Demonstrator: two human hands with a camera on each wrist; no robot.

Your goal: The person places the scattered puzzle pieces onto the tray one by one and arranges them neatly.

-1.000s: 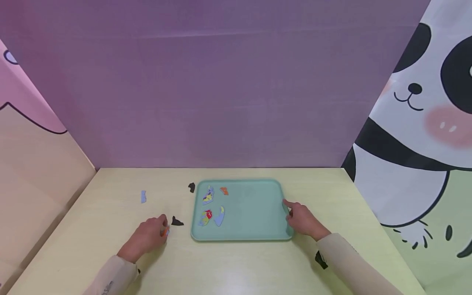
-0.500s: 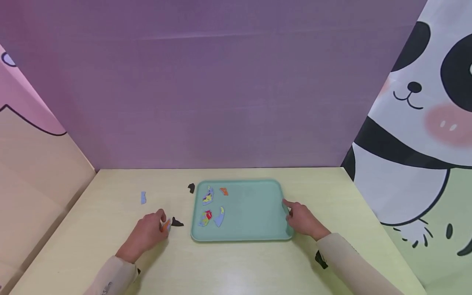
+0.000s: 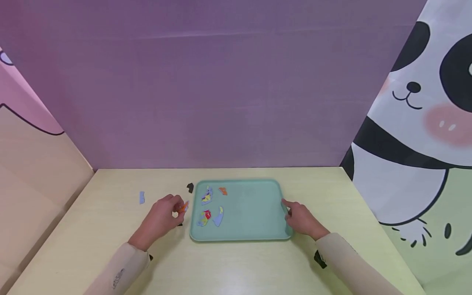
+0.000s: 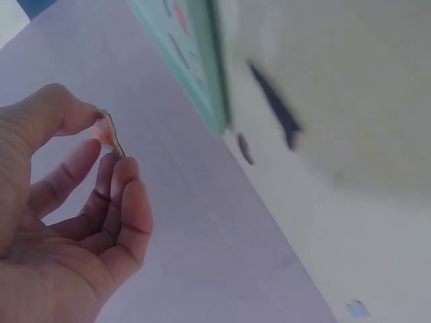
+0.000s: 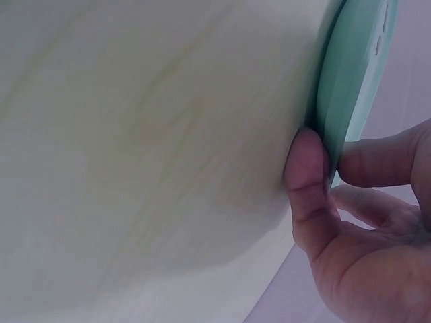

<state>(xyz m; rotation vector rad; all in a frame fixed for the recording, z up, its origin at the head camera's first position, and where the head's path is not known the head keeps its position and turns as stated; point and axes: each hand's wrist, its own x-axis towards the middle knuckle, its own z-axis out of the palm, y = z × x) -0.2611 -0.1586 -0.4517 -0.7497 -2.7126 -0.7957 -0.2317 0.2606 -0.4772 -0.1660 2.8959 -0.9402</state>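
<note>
My left hand (image 3: 160, 215) pinches an orange jigsaw piece (image 3: 183, 207) between thumb and fingers, held above the table just left of the tray; in the left wrist view the piece (image 4: 111, 134) is seen nearly edge-on. The green tray (image 3: 250, 211) lies flat, with several pieces on its left side: an orange one (image 3: 223, 191), a yellow and purple one (image 3: 207, 195), one with red (image 3: 204, 218) and a pale blue one (image 3: 218, 216). My right hand (image 3: 303, 219) grips the tray's right rim; the right wrist view shows fingers on both sides of the rim (image 5: 340, 87).
One black piece (image 3: 190, 187) lies by the tray's upper left corner. Another black piece (image 3: 180, 224) is mostly hidden behind the left hand. Farther left lies a pale blue piece (image 3: 141, 197). A purple backdrop (image 3: 221, 90) rises at the table's far edge.
My left hand has carried the orange piece right and away from me towards the tray, partly covering the nearer black piece. The right hand stays at the tray's rim.
</note>
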